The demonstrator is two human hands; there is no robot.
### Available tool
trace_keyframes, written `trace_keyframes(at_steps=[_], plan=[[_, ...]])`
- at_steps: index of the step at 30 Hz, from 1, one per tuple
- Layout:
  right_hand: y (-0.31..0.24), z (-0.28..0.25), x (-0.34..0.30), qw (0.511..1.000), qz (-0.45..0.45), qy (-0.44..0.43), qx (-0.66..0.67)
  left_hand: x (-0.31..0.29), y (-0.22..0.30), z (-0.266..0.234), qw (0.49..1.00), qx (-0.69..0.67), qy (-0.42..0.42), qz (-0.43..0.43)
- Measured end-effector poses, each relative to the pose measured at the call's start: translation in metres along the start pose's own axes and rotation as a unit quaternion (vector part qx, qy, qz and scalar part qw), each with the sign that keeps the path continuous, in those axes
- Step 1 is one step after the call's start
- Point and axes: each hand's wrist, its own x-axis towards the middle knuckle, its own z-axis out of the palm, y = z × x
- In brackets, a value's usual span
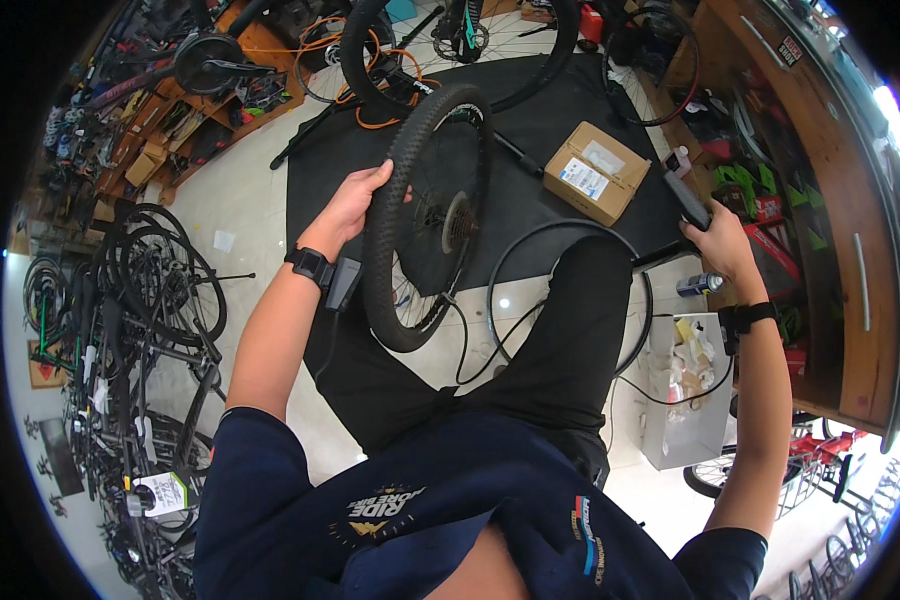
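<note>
A bicycle wheel [380,250] with a knobby black tyre stands upright and slightly tilted between my legs, its cassette [457,222] facing right. My left hand [355,205] is closed round the tyre's upper left side, thumb on the tread and fingertips showing past the rim. My right hand [725,243] is wrapped round the black handle of a floor pump [684,198], out to the right beyond my knee. From low on the wheel's rim, at the valve [448,298], a thin black hose [462,345] loops down and toward the right. The pump's base is hidden.
A cardboard box [597,172] rests on the black mat [530,240]. By my right leg are a black hoop [492,300], a spray can [699,285] and a white bin [682,435] with scraps. Bicycles [170,290] crowd the left; a wooden cabinet [850,200] lines the right.
</note>
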Motion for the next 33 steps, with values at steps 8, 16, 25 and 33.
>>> trace_keyframes(at_steps=[8,16,25,33], plan=[[-0.004,-0.004,-0.001,1.0,0.014,-0.008,0.008,-0.001,0.009,0.004,1.0,0.003,-0.014,-0.019],[-0.009,-0.002,-0.003,1.0,-0.008,-0.005,0.014,0.0,-0.012,-0.006,0.932,0.32,0.133,0.105],[0.004,0.007,0.011,0.997,-0.014,-0.067,-0.024,-0.013,-0.004,0.048,0.751,0.575,0.283,0.159],[-0.002,-0.026,0.0,0.982,0.04,-0.184,0.017,-0.002,0.009,0.058,0.78,0.566,0.246,0.101]])
